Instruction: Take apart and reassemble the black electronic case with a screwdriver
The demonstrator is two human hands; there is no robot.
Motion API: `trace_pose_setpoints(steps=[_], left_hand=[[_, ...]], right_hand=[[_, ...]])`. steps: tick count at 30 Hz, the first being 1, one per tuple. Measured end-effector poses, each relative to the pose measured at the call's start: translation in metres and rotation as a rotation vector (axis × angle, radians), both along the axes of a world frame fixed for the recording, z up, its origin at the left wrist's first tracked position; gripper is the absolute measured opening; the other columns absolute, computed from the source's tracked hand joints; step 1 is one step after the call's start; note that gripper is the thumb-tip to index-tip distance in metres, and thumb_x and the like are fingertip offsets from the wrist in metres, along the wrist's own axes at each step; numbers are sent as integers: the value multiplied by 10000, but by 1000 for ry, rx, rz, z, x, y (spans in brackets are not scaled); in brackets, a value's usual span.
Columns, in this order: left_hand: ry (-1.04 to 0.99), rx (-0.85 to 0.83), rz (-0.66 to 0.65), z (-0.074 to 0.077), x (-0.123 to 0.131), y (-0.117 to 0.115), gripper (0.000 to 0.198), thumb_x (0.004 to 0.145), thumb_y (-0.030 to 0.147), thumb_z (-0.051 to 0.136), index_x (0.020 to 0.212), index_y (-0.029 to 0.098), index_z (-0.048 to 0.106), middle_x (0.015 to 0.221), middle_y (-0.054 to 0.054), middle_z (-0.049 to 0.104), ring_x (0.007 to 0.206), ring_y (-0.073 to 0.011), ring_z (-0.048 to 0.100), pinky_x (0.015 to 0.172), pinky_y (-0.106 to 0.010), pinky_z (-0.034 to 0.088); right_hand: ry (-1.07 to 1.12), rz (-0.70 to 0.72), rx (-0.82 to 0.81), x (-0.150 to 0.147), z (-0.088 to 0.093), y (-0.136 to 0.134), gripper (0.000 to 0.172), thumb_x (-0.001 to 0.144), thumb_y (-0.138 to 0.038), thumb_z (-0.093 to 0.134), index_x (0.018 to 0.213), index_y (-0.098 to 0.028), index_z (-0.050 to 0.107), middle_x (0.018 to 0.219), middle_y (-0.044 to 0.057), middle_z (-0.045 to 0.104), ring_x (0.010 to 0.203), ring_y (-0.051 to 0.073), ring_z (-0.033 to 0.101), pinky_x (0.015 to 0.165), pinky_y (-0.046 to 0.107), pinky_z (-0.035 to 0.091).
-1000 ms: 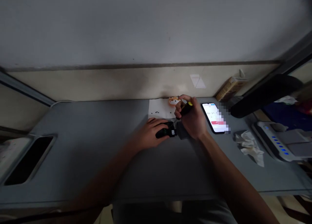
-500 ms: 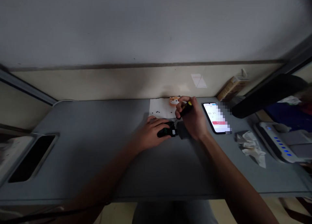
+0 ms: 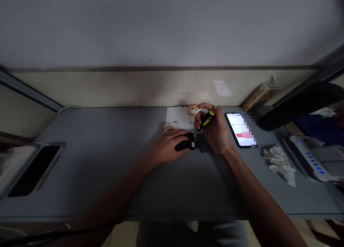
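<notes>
On the grey table point(image 3: 107, 139) lies a small black device point(image 3: 185, 144) with a little white label near its right end; its exact kind is unclear. My left hand point(image 3: 168, 146) is closed round its left side and steadies it on the table. In my right hand point(image 3: 216, 130) is a black and yellow screwdriver point(image 3: 208, 120), held tilted with its thin shaft pointing down at the device's upper right part. A dark flat piece point(image 3: 203, 143) sits just right of the device, partly under the right hand. Behind, several tiny dark screws point(image 3: 175, 122) rest on a white sheet point(image 3: 177, 114).
An orange and white animal-face item point(image 3: 195, 110) is on the sheet. To the right are a lit phone point(image 3: 239, 129) with a timer, crumpled tissue point(image 3: 279, 163), a power strip point(image 3: 309, 157), a box point(image 3: 260, 96) and a black cylinder point(image 3: 298, 105). A dark-screened device point(image 3: 34, 172) lies left.
The view has shifted slightly. The right hand has turned the screwdriver a little, and its yellow handle shows more. The left hand keeps its hold on the black device.
</notes>
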State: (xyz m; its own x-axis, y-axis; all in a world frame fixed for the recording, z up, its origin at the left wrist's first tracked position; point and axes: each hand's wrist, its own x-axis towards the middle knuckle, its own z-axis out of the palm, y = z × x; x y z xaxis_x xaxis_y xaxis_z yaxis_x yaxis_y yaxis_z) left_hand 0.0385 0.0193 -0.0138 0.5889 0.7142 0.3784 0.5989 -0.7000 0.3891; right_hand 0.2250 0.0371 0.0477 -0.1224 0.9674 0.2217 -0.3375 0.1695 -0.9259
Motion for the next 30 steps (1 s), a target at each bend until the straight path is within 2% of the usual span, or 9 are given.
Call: trace_pose_setpoints(steps=[3, 6, 11, 14, 18, 22, 25, 27, 30], left_hand=[[-10, 0, -17, 0, -1, 1, 188, 941, 387, 675, 1050, 237, 706, 1293, -56, 719, 1166, -247, 684, 1109, -482, 400], [-26, -2, -45, 0, -2, 2, 154, 949, 361, 664, 1015, 223, 688, 1286, -61, 718, 1172, -246, 682, 1102, -471, 407], [-29, -21, -28, -3, 1, 2, 143, 910, 348, 716, 951, 227, 653, 1256, -73, 727, 1183, -249, 672, 1071, -452, 435], [-22, -21, -25, -7, 5, 0, 136, 919, 345, 711, 953, 229, 649, 1234, -74, 730, 1200, -248, 661, 1058, -442, 444], [-5, -5, -16, -9, 6, -3, 205, 925, 372, 704, 1074, 239, 662, 1247, -71, 726, 1216, -246, 651, 1073, -443, 436], [23, 1, -49, -3, 3, -3, 233, 944, 379, 672, 1128, 236, 675, 1286, -76, 712, 1197, -249, 662, 1090, -460, 419], [33, 15, -79, 0, 0, -2, 216, 964, 363, 639, 1130, 231, 683, 1327, -81, 694, 1193, -256, 665, 1101, -482, 408], [30, 30, -88, -1, -1, -1, 219, 968, 363, 630, 1133, 230, 684, 1338, -85, 689, 1199, -261, 663, 1101, -488, 411], [9, 48, -109, -2, -2, 0, 239, 972, 375, 621, 1143, 222, 687, 1337, -98, 692, 1217, -265, 656, 1098, -488, 420]], right_hand=[[69, 0, -45, 1, 2, -1, 420, 782, -646, 738, 804, -260, 573, 808, -16, 575, 691, 135, 571, 658, 306, 494], [99, -29, -88, 4, -1, -1, 543, 658, -553, 880, 726, -251, 434, 800, -42, 589, 621, 114, 562, 567, 277, 462], [19, -107, -42, 4, -3, 3, 535, 741, -733, 718, 759, -271, 448, 536, -97, 335, 444, 104, 354, 442, 266, 364], [49, -50, -96, 4, 2, 3, 502, 807, -766, 606, 834, -267, 566, 639, -38, 475, 562, 133, 492, 544, 298, 468], [80, -38, -94, 7, 2, 0, 528, 672, -659, 818, 746, -252, 491, 863, -9, 617, 731, 141, 638, 619, 289, 514], [-3, -83, -44, 8, -3, 1, 602, 680, -651, 821, 732, -254, 372, 600, -99, 453, 434, 65, 423, 428, 232, 345], [3, -83, -48, 5, -1, 3, 547, 771, -778, 642, 762, -265, 450, 523, -108, 310, 407, 84, 313, 407, 253, 307], [34, -39, -84, 4, 3, 3, 522, 817, -785, 572, 795, -266, 536, 568, -69, 405, 469, 111, 402, 468, 280, 394], [85, -44, -95, 6, 7, 0, 456, 723, -661, 773, 761, -261, 555, 764, -16, 589, 700, 144, 598, 649, 300, 512]])
